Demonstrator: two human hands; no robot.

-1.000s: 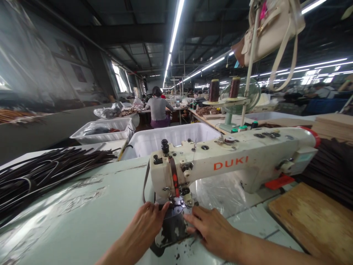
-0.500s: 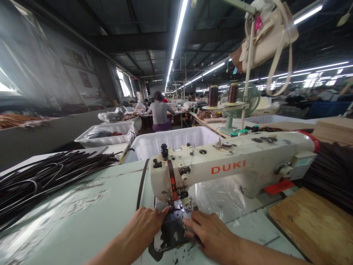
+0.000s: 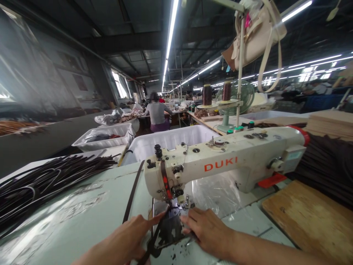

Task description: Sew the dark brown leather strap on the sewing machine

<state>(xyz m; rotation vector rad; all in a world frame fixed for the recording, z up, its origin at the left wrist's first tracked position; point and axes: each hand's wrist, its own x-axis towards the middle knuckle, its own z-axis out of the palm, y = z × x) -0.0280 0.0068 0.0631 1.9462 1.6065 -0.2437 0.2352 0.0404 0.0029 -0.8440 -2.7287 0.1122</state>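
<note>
Both hands work at a white sewing machine (image 3: pixel 220 165): the left hand (image 3: pixel 124 241) has its grip pinched on a dark strap (image 3: pixel 132 195), and the right hand (image 3: pixel 206 230) lies flat, fingers spread, beside the needle. Pale green surface (image 3: pixel 82 213) sits in a long, strip-lit factory hall. The narrow, dark brown strap runs from under the needle back over the surface.

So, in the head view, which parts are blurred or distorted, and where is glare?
Head view: the left wall is smeared by blur; the ceiling tube light glares white; the wide lens bends the edges; the sewing machine and both hands, left hand, right hand, are fairly sharp.
</note>
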